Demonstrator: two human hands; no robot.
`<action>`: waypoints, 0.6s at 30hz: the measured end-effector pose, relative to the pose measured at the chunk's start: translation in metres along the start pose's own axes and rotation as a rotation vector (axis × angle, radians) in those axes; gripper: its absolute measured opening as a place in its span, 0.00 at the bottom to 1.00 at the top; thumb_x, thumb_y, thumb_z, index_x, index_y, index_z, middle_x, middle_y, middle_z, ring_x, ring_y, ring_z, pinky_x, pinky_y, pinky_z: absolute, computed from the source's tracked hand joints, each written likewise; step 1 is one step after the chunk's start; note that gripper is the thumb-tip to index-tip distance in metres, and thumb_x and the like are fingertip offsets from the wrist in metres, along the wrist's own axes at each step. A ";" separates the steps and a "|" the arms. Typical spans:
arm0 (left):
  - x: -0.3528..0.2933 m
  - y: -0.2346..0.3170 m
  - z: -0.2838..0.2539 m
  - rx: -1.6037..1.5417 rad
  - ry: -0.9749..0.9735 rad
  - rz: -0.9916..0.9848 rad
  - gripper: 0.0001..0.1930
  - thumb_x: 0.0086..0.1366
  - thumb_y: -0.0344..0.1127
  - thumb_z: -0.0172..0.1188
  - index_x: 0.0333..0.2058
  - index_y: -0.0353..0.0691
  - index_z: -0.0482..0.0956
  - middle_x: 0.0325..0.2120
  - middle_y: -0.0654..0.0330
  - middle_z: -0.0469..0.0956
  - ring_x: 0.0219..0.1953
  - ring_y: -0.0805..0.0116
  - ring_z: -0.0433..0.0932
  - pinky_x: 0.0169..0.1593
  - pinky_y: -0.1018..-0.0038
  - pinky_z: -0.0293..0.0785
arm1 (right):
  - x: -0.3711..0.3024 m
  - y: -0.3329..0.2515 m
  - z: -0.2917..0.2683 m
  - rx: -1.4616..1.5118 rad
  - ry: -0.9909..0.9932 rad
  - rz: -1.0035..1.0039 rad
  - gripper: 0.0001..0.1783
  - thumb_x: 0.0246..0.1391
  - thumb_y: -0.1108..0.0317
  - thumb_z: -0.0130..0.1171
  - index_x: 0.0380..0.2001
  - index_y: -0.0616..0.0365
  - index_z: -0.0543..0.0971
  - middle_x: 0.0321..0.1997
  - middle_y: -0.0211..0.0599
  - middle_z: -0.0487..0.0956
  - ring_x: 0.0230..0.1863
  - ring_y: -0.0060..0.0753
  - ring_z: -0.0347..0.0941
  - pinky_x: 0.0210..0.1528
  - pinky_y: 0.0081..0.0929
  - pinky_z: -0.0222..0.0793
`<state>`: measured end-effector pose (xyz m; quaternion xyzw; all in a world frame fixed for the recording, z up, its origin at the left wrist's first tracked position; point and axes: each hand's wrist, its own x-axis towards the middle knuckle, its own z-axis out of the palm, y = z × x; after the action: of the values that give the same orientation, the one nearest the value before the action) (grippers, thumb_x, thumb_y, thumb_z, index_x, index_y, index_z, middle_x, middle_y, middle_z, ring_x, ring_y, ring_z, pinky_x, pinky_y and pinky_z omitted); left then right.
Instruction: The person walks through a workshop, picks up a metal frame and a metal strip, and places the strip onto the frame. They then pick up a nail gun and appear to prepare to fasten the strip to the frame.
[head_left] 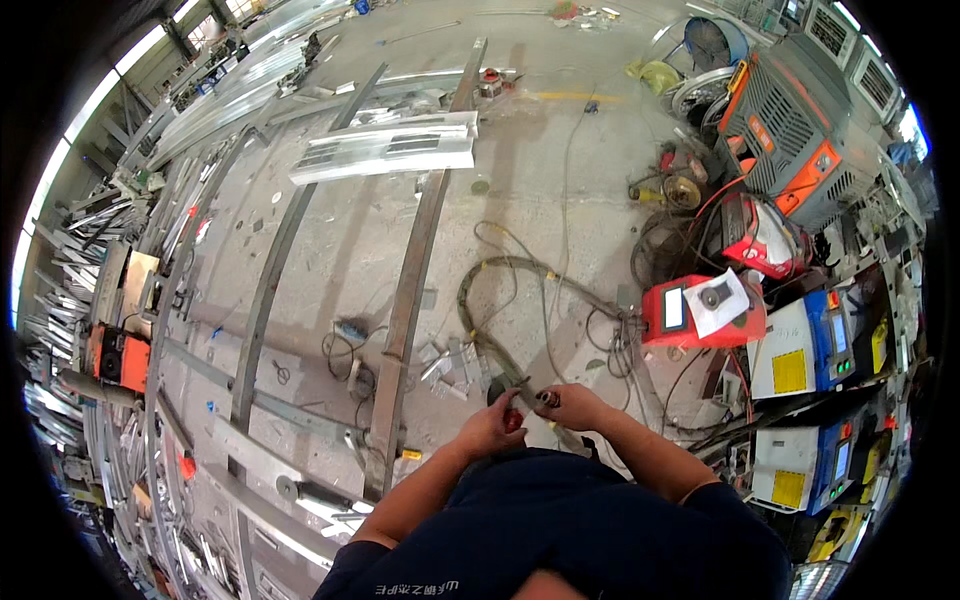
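At the lower centre of the frame, the left hand [486,431] has its fingers curled around a red piece [513,419], while the right hand [578,408], just beside it, grasps a dark cylindrical piece [549,399] whose end pokes out toward the left hand. Both pieces are small and partly covered by the fingers, so exactly what they are is hard to tell. A thick hose [545,271] loops over the concrete floor [520,215] from near the hands up to the middle of the frame, then bends right toward a red machine [700,336] that has a white sheet [727,318] on top. Two blue-and-white units [785,350] sit one below the other at lower right, and a grey-and-orange machine [790,120] stands at upper right. Left of centre, long metal rails [408,300] run up the frame, with a pale slotted panel [400,161] lying across them.
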<state>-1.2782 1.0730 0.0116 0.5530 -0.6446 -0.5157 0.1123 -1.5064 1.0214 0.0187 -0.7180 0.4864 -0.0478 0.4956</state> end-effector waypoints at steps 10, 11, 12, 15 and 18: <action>0.172 0.085 -0.145 0.169 -0.206 0.276 0.40 0.57 0.43 0.64 0.65 0.42 0.57 0.33 0.50 0.81 0.38 0.46 0.80 0.41 0.56 0.74 | 0.112 -0.048 -0.131 0.002 0.234 0.163 0.17 0.48 0.59 0.70 0.37 0.59 0.80 0.30 0.41 0.82 0.31 0.34 0.77 0.37 0.33 0.72; 0.190 0.088 -0.156 0.188 -0.227 0.246 0.35 0.59 0.42 0.62 0.62 0.42 0.60 0.34 0.50 0.81 0.39 0.48 0.80 0.42 0.57 0.74 | 0.117 -0.051 -0.149 0.064 0.284 0.169 0.18 0.47 0.60 0.71 0.37 0.59 0.80 0.31 0.41 0.82 0.31 0.34 0.77 0.37 0.33 0.72; 0.209 0.085 -0.170 0.194 -0.241 0.244 0.33 0.59 0.42 0.61 0.61 0.42 0.62 0.34 0.50 0.82 0.39 0.48 0.80 0.42 0.57 0.74 | 0.127 -0.036 -0.164 0.031 0.319 0.198 0.19 0.46 0.60 0.73 0.36 0.59 0.79 0.29 0.41 0.82 0.31 0.33 0.78 0.37 0.33 0.72; 0.275 0.063 -0.216 0.222 -0.303 0.183 0.26 0.61 0.42 0.59 0.57 0.42 0.69 0.37 0.50 0.82 0.42 0.48 0.80 0.45 0.59 0.74 | 0.142 0.023 -0.231 0.189 0.485 0.298 0.16 0.47 0.66 0.73 0.35 0.61 0.78 0.26 0.33 0.78 0.29 0.22 0.72 0.31 0.28 0.69; 0.341 -0.005 -0.257 0.256 -0.258 0.037 0.20 0.59 0.39 0.57 0.50 0.40 0.76 0.41 0.49 0.82 0.44 0.50 0.80 0.48 0.61 0.74 | 0.168 0.074 -0.309 0.500 0.753 0.358 0.08 0.49 0.72 0.68 0.29 0.61 0.78 0.23 0.27 0.75 0.26 0.19 0.66 0.31 0.26 0.66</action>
<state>-1.2150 0.6520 -0.0241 0.4802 -0.7242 -0.4939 -0.0329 -1.6369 0.6883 0.0488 -0.4147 0.7213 -0.3337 0.4432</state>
